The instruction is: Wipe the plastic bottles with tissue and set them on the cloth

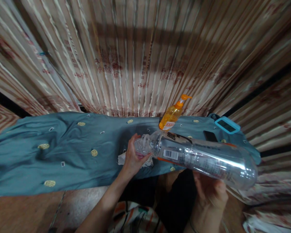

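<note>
A large clear plastic bottle [203,158] lies nearly sideways in front of me, its neck pointing left. My right hand [212,195] supports its wide body from below. My left hand [134,158] wraps around the bottle's neck end and also presses a crumpled white tissue [122,159] against it. Both hands hover over the near edge of a table covered by a blue-grey cloth [63,152] with yellow dots.
An orange pump bottle [172,115] stands on the cloth behind the clear bottle. A phone in a light blue case [227,125] and a dark flat object [210,136] lie at the right end. Striped curtains [140,55] hang behind the table.
</note>
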Tool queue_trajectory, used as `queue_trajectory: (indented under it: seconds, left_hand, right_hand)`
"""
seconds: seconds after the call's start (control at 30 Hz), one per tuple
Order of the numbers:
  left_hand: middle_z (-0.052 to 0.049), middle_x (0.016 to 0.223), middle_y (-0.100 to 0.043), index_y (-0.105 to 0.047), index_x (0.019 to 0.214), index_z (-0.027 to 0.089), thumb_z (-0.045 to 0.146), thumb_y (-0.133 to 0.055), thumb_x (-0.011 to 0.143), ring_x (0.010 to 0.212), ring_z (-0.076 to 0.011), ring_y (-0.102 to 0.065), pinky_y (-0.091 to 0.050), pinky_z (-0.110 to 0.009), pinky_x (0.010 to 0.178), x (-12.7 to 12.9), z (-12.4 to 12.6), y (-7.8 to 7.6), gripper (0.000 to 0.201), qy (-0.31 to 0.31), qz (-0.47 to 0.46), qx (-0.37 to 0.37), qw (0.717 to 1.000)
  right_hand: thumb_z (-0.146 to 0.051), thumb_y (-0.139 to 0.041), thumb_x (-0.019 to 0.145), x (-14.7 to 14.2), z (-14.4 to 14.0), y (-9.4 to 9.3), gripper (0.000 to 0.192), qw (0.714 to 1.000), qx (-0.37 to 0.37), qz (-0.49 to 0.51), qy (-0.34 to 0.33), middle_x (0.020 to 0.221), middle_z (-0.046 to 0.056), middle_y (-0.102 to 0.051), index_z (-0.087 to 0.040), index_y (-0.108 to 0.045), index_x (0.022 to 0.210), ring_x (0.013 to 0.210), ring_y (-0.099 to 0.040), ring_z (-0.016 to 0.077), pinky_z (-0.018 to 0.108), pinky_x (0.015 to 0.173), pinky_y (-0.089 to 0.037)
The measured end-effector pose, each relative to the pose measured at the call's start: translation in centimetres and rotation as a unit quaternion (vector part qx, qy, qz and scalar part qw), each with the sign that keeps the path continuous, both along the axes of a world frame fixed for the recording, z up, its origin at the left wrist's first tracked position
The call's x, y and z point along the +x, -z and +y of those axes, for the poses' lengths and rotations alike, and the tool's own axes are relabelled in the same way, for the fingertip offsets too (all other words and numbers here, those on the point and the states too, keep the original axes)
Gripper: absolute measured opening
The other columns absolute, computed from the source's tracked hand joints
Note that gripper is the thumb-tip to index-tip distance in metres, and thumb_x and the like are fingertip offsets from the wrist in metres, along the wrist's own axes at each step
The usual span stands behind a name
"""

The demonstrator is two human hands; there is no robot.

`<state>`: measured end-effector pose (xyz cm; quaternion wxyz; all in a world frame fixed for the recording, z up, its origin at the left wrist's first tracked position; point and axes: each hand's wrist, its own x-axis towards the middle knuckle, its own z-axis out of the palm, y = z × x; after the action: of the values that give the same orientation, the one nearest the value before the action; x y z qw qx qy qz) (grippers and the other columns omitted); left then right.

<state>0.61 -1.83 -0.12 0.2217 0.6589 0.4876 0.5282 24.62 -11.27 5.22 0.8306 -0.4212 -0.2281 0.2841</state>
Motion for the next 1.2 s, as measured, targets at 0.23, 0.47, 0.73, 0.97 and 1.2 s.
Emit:
queue_trajectory:
  seconds: [0.23, 0.47, 0.73, 0.97, 1.2]
  left_hand:
    - [-0.013, 0.147, -0.067, -0.042, 0.154, 0.025, 0.034, -0.094, 0.078, 0.138, -0.0334, -0.070, -0.056, -0.052, 0.120, -0.1, 0.0, 0.0, 0.092, 0.003, 0.001, -0.002, 1.000]
    - [-0.013, 0.146, -0.068, -0.044, 0.150, 0.025, 0.033, -0.094, 0.078, 0.138, -0.0331, -0.070, -0.057, -0.052, 0.118, -0.1, -0.1, -0.1, 0.088, 0.002, 0.003, 0.005, 1.000]
    - [-0.012, 0.144, -0.068, -0.047, 0.148, 0.025, 0.029, -0.093, 0.077, 0.136, -0.0330, -0.070, -0.057, -0.052, 0.117, -0.2, -0.1, -0.2, 0.085, 0.001, 0.010, 0.009, 1.000]
    - [-0.011, 0.145, -0.068, -0.047, 0.149, 0.026, 0.027, -0.093, 0.077, 0.136, -0.0323, -0.071, -0.058, -0.051, 0.116, -0.1, 0.0, 0.2, 0.086, 0.001, -0.002, 0.025, 1.000]
    - [-0.011, 0.142, -0.068, -0.050, 0.146, 0.026, 0.028, -0.093, 0.077, 0.134, -0.0320, -0.071, -0.058, -0.050, 0.115, -0.2, -0.1, 0.1, 0.082, 0.002, 0.002, 0.012, 1.000]
  right_hand:
    - [-0.058, -0.095, 0.058, 0.1, 0.1, -0.1, 0.044, 1.000, 0.002, -0.005, -0.012, 0.105, -0.010, -0.084, -0.041, -0.082, 0.096, 0.085, -0.075, 0.0147, 0.028, 0.069, -0.064]
    - [-0.055, -0.099, 0.054, -0.6, 0.3, -1.5, 0.045, 1.000, 0.006, 0.004, -0.024, 0.110, -0.012, -0.084, -0.041, -0.082, 0.093, 0.089, -0.075, 0.0122, 0.022, 0.068, -0.064]
    - [-0.056, -0.102, 0.044, -0.4, 0.3, -1.2, 0.048, 0.999, -0.004, 0.033, -0.002, 0.099, -0.014, -0.086, -0.040, -0.081, 0.084, 0.080, -0.077, 0.0116, 0.023, 0.065, -0.067]
    - [-0.056, -0.102, 0.042, -0.5, 0.4, -1.5, 0.051, 0.999, -0.005, 0.035, 0.001, 0.098, -0.012, -0.086, -0.038, -0.082, 0.085, 0.082, -0.078, 0.0126, 0.024, 0.067, -0.068]
    - [-0.054, -0.104, 0.033, -0.4, 0.3, -1.8, 0.056, 0.999, -0.018, 0.047, 0.010, 0.089, -0.015, -0.085, -0.039, -0.081, 0.082, 0.069, -0.075, 0.0104, 0.020, 0.057, -0.065]
